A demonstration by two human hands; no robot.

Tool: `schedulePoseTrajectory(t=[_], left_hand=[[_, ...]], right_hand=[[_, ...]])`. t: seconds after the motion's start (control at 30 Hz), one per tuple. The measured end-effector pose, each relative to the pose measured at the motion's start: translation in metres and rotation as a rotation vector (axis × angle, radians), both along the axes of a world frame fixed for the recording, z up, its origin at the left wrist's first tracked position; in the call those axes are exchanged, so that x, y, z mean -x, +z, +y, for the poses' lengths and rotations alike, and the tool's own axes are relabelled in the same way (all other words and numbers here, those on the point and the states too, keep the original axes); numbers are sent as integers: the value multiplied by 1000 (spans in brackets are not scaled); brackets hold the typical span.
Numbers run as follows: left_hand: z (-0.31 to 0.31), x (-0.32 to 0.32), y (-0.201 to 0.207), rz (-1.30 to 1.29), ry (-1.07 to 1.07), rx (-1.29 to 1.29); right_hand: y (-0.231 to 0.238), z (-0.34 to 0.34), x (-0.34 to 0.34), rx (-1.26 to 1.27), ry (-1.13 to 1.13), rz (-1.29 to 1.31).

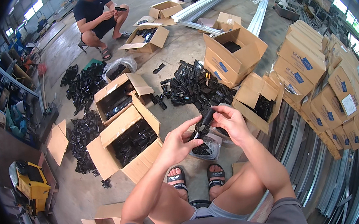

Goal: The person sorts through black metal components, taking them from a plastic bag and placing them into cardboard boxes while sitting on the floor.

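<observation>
My left hand [178,141] and right hand [233,122] are gripping a black part [207,117] near opposite ends, which I am judging light, stiff and best held there.

L grip [178,143] & R grip [232,123] hold blk part [206,118] above plastic bag [210,156].

Dark lettering and blue rectangular marks stood on the stacked brown cardboard cartons [301,50]; one bore a white rectangular paper label [349,104], its print too small to read. White lettering crossed the straps of the black open-toed sandals [176,177].
</observation>
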State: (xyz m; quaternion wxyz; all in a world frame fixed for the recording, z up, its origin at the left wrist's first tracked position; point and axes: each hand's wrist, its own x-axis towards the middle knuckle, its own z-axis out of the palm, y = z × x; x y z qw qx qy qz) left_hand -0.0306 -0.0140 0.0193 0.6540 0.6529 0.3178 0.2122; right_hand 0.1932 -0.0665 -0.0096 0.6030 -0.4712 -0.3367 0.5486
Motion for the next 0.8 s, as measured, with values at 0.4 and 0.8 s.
schedulePoseTrajectory(t=[0.4,0.8], left_hand=[[-13,-9,-2,28,11,-124],[-8,0,3,-129,-59,194]], right_hand=[[2,-5,-1,-47,-54,-20],[17,-3,15,62,-123,-30]])
